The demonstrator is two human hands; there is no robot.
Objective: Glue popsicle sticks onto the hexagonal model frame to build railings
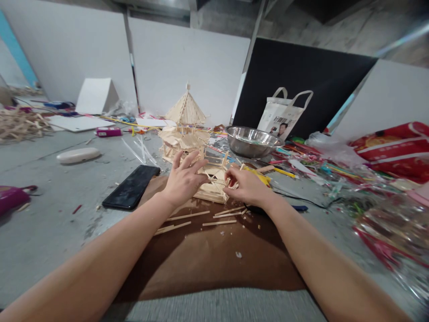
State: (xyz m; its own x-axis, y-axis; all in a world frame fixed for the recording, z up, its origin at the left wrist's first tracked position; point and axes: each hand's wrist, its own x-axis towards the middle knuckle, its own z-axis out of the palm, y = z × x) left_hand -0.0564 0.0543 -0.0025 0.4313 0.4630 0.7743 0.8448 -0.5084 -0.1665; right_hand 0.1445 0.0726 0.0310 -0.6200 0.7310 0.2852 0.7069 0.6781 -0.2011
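A low model base (pixel 210 193) built of thin wooden sticks sits on the brown cloth, with short posts rising from it. My left hand (pixel 184 179) rests at its left side, fingers spread and partly over it. At the right corner my right hand (pixel 248 184) is closed, thumb and fingers pinched around a thin wooden stick; its far end is hidden by the fingers. Just behind stands a taller stick pavilion (pixel 186 112) with a pointed roof. Several loose sticks (pixel 219 222) lie on the cloth in front of the base.
A black phone (pixel 131 188) lies left of the cloth (pixel 214 268), with a white oval case (pixel 78 155) beyond. Behind on the right are a metal bowl (pixel 253 142) and a white bag (pixel 279 116). Coloured strips and plastic wrapping (pixel 395 228) litter the right side.
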